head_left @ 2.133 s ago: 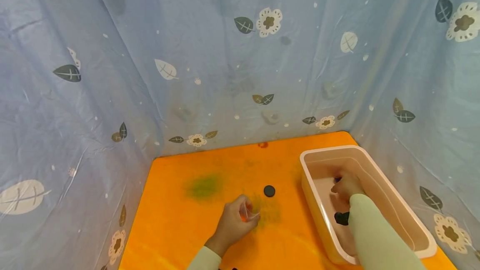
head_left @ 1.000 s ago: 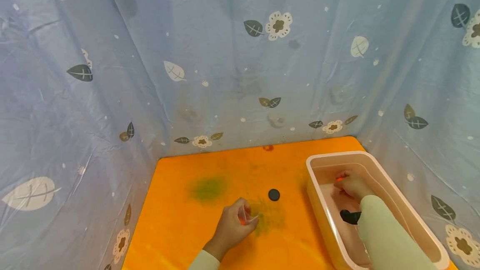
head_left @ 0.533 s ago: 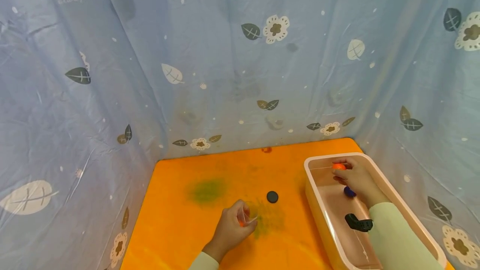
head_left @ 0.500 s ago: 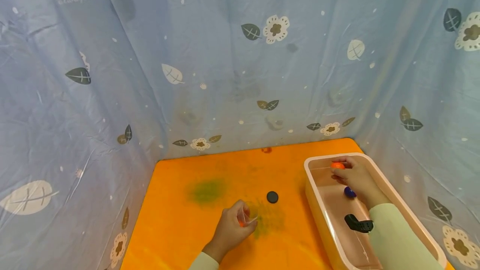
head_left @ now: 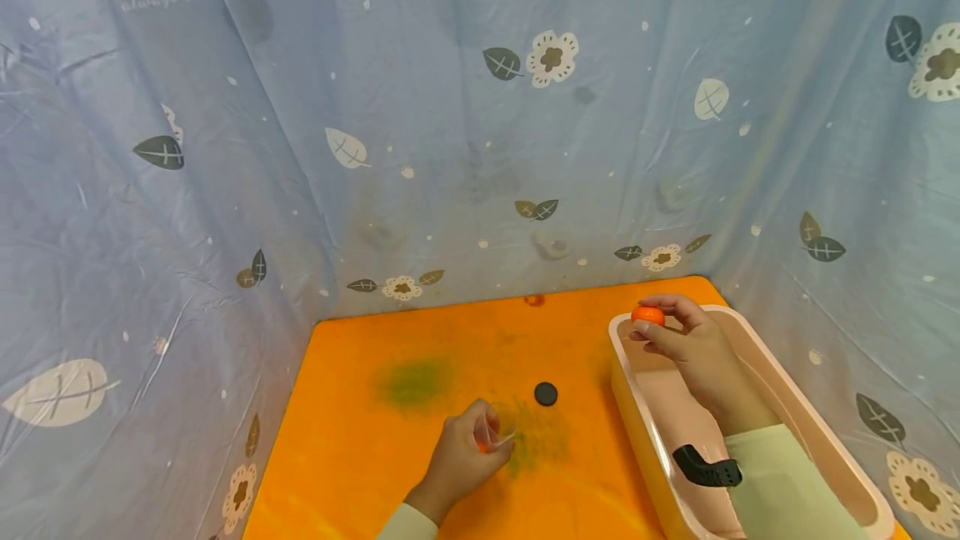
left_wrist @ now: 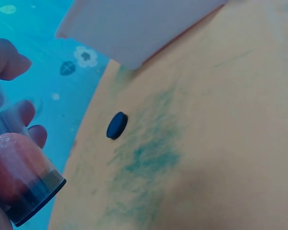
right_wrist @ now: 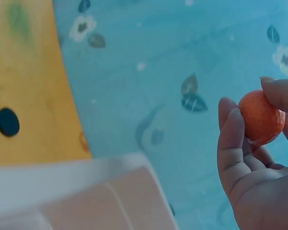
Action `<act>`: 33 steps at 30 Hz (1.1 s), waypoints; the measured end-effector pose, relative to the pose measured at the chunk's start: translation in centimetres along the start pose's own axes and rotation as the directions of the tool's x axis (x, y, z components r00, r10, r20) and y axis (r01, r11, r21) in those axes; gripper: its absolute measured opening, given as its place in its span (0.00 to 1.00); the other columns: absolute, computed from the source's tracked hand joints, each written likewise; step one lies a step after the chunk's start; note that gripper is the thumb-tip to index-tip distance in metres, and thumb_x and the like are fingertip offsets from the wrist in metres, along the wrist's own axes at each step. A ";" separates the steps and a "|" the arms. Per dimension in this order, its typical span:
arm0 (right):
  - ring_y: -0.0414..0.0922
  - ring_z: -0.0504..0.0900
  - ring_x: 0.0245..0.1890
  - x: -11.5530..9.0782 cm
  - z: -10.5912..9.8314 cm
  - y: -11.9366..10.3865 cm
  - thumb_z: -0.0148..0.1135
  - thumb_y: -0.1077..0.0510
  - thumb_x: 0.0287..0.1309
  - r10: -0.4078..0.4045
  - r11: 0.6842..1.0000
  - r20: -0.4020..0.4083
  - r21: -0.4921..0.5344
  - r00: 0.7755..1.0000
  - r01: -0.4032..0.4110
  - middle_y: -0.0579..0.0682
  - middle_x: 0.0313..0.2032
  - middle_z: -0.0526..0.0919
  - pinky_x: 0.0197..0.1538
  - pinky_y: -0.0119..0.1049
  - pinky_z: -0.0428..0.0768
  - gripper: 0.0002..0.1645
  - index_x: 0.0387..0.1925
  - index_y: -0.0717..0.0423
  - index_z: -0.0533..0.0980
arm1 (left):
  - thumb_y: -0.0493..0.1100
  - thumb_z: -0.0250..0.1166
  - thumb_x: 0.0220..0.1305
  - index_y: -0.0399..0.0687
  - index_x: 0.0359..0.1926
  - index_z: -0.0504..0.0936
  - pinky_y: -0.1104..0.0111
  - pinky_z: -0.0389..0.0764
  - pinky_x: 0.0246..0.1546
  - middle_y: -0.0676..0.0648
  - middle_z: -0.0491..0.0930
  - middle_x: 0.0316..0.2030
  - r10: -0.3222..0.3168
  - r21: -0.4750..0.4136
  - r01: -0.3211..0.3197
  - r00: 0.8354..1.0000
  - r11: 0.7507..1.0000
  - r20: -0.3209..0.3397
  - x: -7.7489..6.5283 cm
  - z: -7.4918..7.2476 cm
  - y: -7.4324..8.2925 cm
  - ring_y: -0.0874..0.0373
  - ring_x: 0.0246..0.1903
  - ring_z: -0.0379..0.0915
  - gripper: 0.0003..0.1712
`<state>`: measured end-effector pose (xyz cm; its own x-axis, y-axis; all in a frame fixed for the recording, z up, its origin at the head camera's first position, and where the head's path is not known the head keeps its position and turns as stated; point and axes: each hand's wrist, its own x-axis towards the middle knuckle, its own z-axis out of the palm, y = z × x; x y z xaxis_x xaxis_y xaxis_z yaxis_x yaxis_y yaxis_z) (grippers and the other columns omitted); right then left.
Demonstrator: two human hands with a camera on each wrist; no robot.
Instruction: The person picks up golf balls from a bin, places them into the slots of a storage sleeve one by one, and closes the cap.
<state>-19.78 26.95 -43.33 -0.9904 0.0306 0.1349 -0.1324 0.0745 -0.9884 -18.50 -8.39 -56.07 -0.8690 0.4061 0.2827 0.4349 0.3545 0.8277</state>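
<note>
My right hand (head_left: 701,357) pinches an orange golf ball (head_left: 648,317) between thumb and fingers, over the far left rim of the pale pink bin (head_left: 630,390). Dimples show on the ball in the right wrist view. Above the middle of the orange table, my left hand (head_left: 465,452) grips a clear plastic tube (head_left: 498,430) with its mouth tilted up. Another orange ball (left_wrist: 17,165) sits inside that tube, against its black base, in the left wrist view. A round black cap (head_left: 546,394) lies on the table between the tube and the bin.
The table (head_left: 360,457) has a green stain on its left part. A blue patterned curtain (head_left: 450,148) stands behind and on both sides of it. A black strap (head_left: 707,467) sticks out from my right wrist over the bin.
My right hand has risen from the bin's floor with the orange golf ball and moved left to the rim. A dark blue object in the bin is now hidden. The left hand stays put.
</note>
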 end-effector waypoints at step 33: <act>0.54 0.78 0.37 -5.7 14.4 2.5 0.63 0.60 0.62 -0.103 0.992 0.412 0.106 0.905 0.065 0.58 0.46 0.76 0.39 0.41 0.79 0.19 0.53 0.55 0.71 | 0.42 0.73 0.52 0.57 0.36 0.73 0.68 0.77 0.27 0.59 0.72 0.23 0.117 0.008 -0.117 0.993 0.993 -0.029 0.1 0.7 0.1 0.64 0.25 0.72 0.16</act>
<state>-15.09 12.60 -47.60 -0.8996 -0.3904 0.1955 -0.1999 -0.0297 -0.9794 -18.35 -7.74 -56.25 -0.8185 0.4200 0.3920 0.5357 0.3115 0.7848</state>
